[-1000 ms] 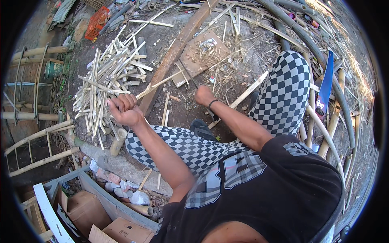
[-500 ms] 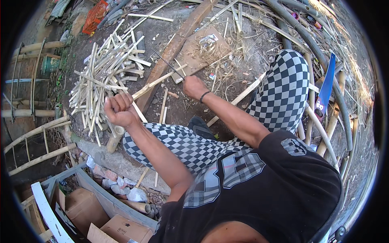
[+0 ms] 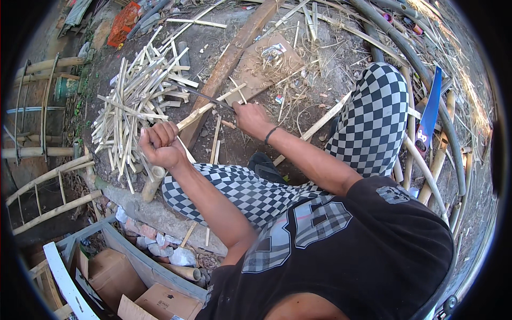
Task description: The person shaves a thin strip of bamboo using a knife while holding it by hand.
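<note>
My left hand (image 3: 160, 145) is closed round the near end of a pale bamboo strip (image 3: 193, 116), which slants up and away to the right. In my right hand (image 3: 253, 120), fingers wrapped, is a long, narrow dark knife (image 3: 198, 94). Its blade points left and crosses over the strip just beyond the middle; whether the edge touches it I cannot tell. The handle is hidden in my fist. Beneath them a thick wooden beam (image 3: 230, 56) lies on the ground. To the left is a heap of split bamboo strips (image 3: 136, 98).
A flat cardboard piece (image 3: 272, 58) with shavings lies past the beam. A blue-bladed handsaw (image 3: 430, 109) rests among bamboo poles at the right. Cardboard boxes (image 3: 114, 274) stand at the lower left, and an orange crate (image 3: 124, 24) at the far left. My knees flank the work.
My right hand has moved slightly left and toward me, and the knife has swung from pointing up and away to lying more level across the bamboo strip. My left hand has barely moved.
</note>
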### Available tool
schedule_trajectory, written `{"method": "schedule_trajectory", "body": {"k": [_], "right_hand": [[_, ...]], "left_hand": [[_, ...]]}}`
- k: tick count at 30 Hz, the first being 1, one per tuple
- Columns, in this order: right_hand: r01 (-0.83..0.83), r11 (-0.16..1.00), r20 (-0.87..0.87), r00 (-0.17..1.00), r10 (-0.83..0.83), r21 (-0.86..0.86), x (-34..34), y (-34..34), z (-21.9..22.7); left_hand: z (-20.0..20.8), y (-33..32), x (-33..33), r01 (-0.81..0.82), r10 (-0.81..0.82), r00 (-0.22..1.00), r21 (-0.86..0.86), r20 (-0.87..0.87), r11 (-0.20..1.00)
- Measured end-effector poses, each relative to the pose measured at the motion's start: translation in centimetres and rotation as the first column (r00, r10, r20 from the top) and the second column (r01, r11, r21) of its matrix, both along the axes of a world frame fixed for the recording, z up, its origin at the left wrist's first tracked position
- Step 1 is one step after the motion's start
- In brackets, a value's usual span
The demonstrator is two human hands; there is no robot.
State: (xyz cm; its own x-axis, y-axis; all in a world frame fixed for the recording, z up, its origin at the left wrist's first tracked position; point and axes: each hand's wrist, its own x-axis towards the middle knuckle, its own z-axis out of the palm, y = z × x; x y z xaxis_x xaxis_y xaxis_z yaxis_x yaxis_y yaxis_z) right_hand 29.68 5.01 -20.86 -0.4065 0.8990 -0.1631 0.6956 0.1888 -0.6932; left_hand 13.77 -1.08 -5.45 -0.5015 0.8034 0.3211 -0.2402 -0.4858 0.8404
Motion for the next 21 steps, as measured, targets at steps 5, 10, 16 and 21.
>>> {"method": "schedule_trajectory", "body": {"k": [5,10,16,21], "right_hand": [[0.157,0.984,0.116,0.982,-0.148,-0.078,2.9,3.0,-7.5],[0.06,0.997,0.079,0.995,-0.056,-0.05,0.3,0.0,-2.8],[0.164,0.984,0.181,0.972,-0.149,-0.068,3.7,2.0,-8.3],[0.078,0.992,0.054,0.996,-0.073,-0.097,0.5,0.4,-4.2]], "left_hand": [[-0.4,1.3,0.6,0.035,-0.035,0.999,0.004,0.036,0.999],[-0.3,0.2,-0.1,0.045,-0.045,0.999,0.019,0.005,0.999],[-0.1,1.2,0.4,0.055,-0.056,0.998,0.036,0.032,0.998],[0.0,0.6,0.6,0.021,-0.022,1.0,0.035,0.02,0.999]]}}
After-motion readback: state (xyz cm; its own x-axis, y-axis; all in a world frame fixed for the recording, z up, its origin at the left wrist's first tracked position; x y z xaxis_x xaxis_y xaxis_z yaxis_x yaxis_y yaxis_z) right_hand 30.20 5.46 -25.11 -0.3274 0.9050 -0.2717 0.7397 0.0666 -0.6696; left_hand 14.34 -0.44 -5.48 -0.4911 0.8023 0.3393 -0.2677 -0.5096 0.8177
